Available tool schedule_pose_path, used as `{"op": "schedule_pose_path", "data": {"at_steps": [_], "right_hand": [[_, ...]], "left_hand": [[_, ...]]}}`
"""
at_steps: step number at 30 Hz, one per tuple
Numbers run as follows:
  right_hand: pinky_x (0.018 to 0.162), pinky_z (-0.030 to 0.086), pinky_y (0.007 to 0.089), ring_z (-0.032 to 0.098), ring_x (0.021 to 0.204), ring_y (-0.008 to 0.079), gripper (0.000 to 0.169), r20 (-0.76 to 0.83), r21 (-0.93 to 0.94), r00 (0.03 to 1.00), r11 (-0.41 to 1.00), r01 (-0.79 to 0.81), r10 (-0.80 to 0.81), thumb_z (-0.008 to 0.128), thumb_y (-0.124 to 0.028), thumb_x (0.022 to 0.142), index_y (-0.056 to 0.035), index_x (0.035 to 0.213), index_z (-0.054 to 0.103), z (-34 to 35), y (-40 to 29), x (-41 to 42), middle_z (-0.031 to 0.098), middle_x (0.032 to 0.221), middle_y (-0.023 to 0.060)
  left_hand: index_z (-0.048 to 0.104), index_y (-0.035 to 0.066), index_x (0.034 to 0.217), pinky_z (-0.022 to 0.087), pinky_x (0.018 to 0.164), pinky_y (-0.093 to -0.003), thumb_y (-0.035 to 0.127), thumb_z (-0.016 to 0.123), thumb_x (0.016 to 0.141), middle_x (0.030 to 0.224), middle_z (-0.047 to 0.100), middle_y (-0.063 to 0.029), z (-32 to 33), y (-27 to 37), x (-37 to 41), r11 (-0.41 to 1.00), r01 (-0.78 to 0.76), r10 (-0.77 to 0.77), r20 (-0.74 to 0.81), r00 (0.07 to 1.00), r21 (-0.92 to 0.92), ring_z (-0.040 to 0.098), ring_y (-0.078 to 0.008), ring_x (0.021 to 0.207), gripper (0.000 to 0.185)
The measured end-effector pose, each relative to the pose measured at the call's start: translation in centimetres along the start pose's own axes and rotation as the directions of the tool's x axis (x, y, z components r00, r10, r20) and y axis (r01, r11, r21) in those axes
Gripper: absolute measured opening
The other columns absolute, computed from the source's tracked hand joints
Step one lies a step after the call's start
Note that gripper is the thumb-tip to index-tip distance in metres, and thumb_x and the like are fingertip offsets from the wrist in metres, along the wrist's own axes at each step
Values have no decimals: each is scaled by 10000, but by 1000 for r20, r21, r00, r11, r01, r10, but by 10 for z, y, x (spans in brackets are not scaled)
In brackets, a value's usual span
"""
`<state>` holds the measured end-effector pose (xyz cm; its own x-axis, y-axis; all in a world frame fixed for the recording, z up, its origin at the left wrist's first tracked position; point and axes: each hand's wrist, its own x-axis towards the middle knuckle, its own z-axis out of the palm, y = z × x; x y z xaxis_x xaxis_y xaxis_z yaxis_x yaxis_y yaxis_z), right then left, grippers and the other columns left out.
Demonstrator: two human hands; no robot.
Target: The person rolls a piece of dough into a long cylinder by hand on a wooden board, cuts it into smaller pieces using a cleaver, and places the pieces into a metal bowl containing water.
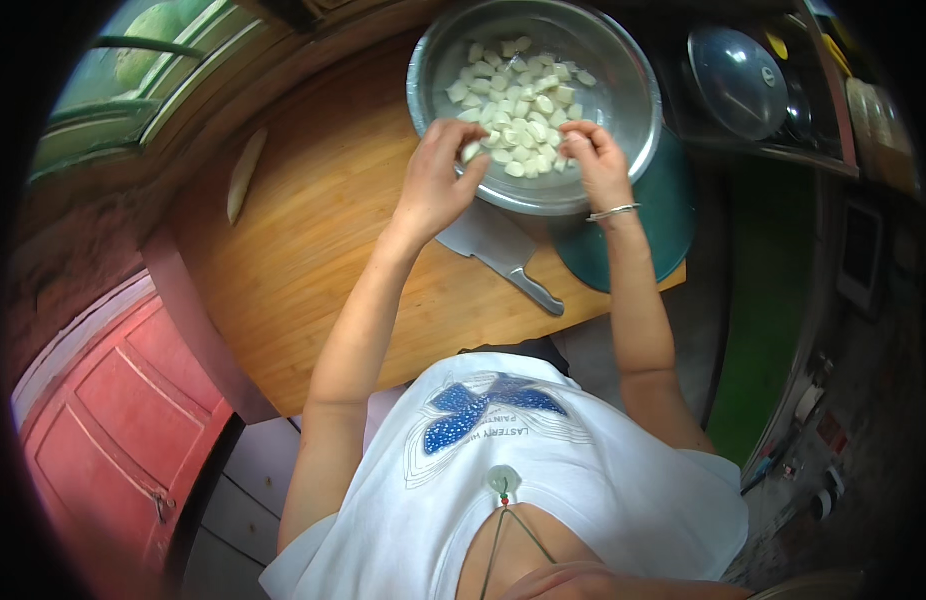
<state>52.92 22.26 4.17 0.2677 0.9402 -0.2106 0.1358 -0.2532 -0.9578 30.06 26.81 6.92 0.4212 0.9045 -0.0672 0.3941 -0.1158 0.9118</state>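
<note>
A large stainless steel bowl (pixel 628 82) stands at the top centre, with many chunks of a peeled white vegetable (pixel 519 112) in it. My left hand (pixel 442 169) is over the bowl's near left rim, thumb and fingers closed around a white chunk (pixel 470 152). My right hand (pixel 598 161) is over the near right part of the bowl, thumb and index fingertips close together; whether anything is between them cannot be told. A cleaver (pixel 500 251) with a metal handle lies on the wooden board just below the bowl, its blade partly under the rim.
The wooden worktop (pixel 313 225) spreads left of the bowl. A long pale root vegetable (pixel 245 176) lies near its far left edge. A green round lid or basin (pixel 661 217) is under the bowl's right side. A glass pan lid (pixel 737 82) is at the upper right.
</note>
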Motion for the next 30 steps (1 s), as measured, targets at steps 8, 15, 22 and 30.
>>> {"op": "schedule_pose_path", "data": {"at_steps": [8,15,22,30], "right_hand": [[962,425,323,523,1170,204,232,-62,-364,979,917,162,-197,535,-139,946,-26,1090,678,-21,-9,-17,518,1323,107],[898,443,271,553,1043,158,147,-226,-334,961,939,76,-159,539,-61,940,-10,978,672,-1,22,-98,572,1203,77],[825,471,248,558,968,125,149,-207,-203,978,979,-25,-18,515,-60,958,-2,989,647,25,16,-178,566,1172,73],[765,483,230,583,844,80,154,-254,2,938,970,-242,235,507,-104,979,-25,1022,632,43,34,-256,638,924,13]], "left_hand": [[583,72,1251,450,977,-382,155,559,928,1199,618,-112,-57,-36,37,984,-144,157,-121,980,107,559,-248,1158,334],[562,6,1220,471,981,-327,40,538,923,1184,527,-99,-58,-29,42,895,-311,239,-245,939,-319,573,-191,1128,300],[485,150,1371,372,1057,-455,289,614,843,1366,491,-160,-100,-134,49,896,216,-92,-315,945,387,441,-370,1256,561],[396,220,1419,393,1044,-453,247,687,800,1383,465,-121,-61,-158,29,870,96,-4,-189,982,484,381,-348,1295,685]]}}
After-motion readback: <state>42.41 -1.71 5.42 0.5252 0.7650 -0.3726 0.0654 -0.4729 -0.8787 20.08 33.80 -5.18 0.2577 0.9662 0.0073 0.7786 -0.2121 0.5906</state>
